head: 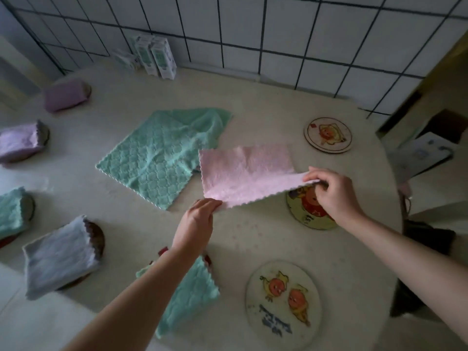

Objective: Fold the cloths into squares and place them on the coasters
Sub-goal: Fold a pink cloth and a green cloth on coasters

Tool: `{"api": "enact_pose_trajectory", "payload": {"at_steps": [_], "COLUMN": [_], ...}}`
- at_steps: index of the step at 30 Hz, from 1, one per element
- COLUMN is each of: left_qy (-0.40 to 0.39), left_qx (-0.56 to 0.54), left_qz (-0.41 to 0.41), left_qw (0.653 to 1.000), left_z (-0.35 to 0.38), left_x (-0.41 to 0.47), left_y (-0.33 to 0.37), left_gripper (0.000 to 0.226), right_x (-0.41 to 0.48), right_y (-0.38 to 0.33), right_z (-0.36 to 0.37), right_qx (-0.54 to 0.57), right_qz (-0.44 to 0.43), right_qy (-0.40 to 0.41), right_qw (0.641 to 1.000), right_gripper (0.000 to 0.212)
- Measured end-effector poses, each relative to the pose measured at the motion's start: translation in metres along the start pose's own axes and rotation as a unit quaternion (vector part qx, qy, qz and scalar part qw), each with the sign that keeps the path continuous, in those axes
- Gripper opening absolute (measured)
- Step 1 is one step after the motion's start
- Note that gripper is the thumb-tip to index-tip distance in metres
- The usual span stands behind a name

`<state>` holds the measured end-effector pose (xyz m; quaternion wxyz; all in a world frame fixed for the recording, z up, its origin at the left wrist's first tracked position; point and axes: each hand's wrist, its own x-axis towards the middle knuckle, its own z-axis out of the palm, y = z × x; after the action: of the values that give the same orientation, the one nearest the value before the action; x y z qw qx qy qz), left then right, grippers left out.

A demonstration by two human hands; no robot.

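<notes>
Pink cloth (pixel 247 173) is up at centre frame, the left hand (pixel 196 221) pinching its near-left corner and the right hand (pixel 331 191) pinching its right corner just above a cartoon coaster (pixel 304 219). Its left edge crosses over a green cloth (pixel 162 158) spread flat on the pale table (pixel 253 102). A second coaster (pixel 328 135) sits bare at upper right, a third coaster (pixel 283 302) bare at lower right, and folded cloths (pixel 59 257) sit on coasters down the left side.
</notes>
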<state>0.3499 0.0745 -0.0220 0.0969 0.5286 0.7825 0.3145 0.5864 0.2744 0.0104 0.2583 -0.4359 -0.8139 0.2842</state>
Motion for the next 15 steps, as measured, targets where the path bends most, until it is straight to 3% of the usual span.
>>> {"api": "enact_pose_trajectory", "payload": {"at_steps": [6,15], "left_qy": [-0.023,-0.041], "left_qx": [0.008,0.007], "left_qz": [-0.044,-0.086], "left_qw": [0.999,0.995], "left_z": [0.027,0.022], "left_x": [-0.073,-0.140], "left_y": [0.034,0.066], "left_gripper": [0.035,0.035], "right_x": [-0.066,-0.130], "right_y": [0.047,0.066], "right_z": [-0.019,-0.045], "right_qx": [0.016,0.041], "right_qz": [-0.003,0.062], "right_qy": [-0.056,-0.127], "right_qw": [0.998,0.989], "right_gripper": [0.040,0.034]}}
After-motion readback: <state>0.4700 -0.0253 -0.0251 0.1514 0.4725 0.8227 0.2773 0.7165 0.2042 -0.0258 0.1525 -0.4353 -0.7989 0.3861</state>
